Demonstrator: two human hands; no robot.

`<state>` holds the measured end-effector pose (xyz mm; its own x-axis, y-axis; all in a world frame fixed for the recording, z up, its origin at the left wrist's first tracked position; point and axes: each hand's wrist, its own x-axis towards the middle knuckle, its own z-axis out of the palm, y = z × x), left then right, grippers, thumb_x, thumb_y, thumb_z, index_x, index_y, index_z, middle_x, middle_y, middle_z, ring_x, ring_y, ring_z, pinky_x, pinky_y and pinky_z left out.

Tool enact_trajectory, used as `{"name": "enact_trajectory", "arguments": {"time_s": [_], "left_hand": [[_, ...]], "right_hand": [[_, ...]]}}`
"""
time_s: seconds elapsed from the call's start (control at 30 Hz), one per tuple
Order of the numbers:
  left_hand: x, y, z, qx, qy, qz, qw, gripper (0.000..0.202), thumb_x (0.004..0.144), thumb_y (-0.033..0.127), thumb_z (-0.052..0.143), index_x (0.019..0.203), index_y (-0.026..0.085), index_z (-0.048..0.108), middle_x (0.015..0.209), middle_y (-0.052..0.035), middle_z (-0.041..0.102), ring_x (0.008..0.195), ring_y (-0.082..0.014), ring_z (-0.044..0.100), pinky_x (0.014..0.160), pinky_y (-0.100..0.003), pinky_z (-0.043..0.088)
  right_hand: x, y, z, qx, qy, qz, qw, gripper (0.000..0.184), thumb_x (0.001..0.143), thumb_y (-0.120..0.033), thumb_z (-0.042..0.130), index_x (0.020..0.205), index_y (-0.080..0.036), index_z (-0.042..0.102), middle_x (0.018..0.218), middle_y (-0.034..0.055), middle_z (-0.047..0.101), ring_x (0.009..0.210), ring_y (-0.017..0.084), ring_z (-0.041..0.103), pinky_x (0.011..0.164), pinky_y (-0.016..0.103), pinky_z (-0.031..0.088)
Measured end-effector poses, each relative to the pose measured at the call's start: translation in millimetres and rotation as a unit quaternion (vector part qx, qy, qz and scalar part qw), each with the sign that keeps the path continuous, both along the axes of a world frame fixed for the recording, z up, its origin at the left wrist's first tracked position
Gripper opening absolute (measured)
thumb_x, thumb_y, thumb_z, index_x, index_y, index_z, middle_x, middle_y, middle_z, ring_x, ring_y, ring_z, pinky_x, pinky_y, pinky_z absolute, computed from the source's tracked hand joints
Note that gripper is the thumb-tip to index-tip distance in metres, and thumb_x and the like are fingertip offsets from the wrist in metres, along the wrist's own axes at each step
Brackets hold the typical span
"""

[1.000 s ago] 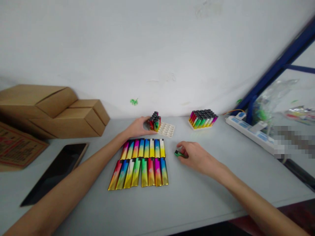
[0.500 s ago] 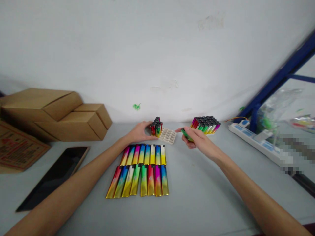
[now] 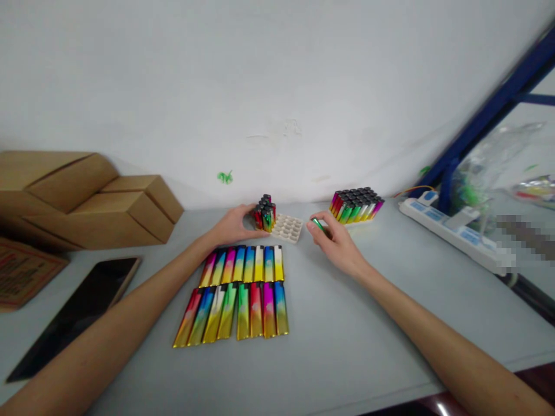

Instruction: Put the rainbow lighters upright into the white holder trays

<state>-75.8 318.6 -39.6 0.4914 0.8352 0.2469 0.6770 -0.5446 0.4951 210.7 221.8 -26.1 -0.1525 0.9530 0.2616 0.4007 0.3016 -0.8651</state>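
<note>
Several lighters (image 3: 265, 214) with black tops stand upright in the left part of a white tray with cells (image 3: 288, 227). My left hand (image 3: 236, 224) curls round the tray's left end, thumb at the front and fingers behind, against the standing lighters. Its fingertips are partly hidden behind them. Just right of the tray, my right hand (image 3: 336, 240) is closed on a green lighter (image 3: 319, 225), held tilted with one end showing above the fingers. In front of the tray lie two rows of shiny multicoloured lighters (image 3: 243, 312), flat and side by side.
At the back right stands a full block of upright lighters (image 3: 356, 207). Farther right lies a white power strip (image 3: 455, 234). Brown cardboard boxes (image 3: 125, 214) and a dark tablet-like slab (image 3: 78, 315) occupy the left. A white wall (image 3: 277, 104) closes off the back.
My right hand has turned, bringing the green lighter from lying lengthwise to a more end-up tilt near the tray. My left hand keeps its place on the tray. The whole view has shifted slightly.
</note>
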Motion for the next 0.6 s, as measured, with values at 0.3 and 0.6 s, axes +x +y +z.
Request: {"name": "enact_trajectory", "arguments": {"time_s": [0.3,0.6], "left_hand": [[1.3,-2.1,2.8,0.002,0.004,-0.006,1.0,0.075,0.071,0.07,0.075,0.123,0.016,0.065,0.118,-0.0107,0.072,0.105,-0.0314,0.066,0.096,-0.042,0.051],[1.3,-4.2,4.3,0.014,0.006,-0.019,1.0,0.072,0.075,0.069,0.072,0.123,0.015,0.065,0.117,-0.0094,0.071,0.103,-0.0312,0.065,0.095,-0.042,0.05]], "right_hand": [[-1.5,-5.1,6.4,0.072,-0.161,-0.104,0.979,0.044,0.093,-0.043,0.049,0.059,-0.02,0.035,0.057,-0.0054,0.026,0.058,0.01,0.028,0.056,0.028,0.018],[-1.7,-3.6,5.2,0.068,-0.148,-0.092,0.982,0.035,0.089,-0.036,0.049,0.06,-0.021,0.034,0.058,-0.005,0.026,0.059,0.01,0.031,0.056,0.027,0.019]]}}
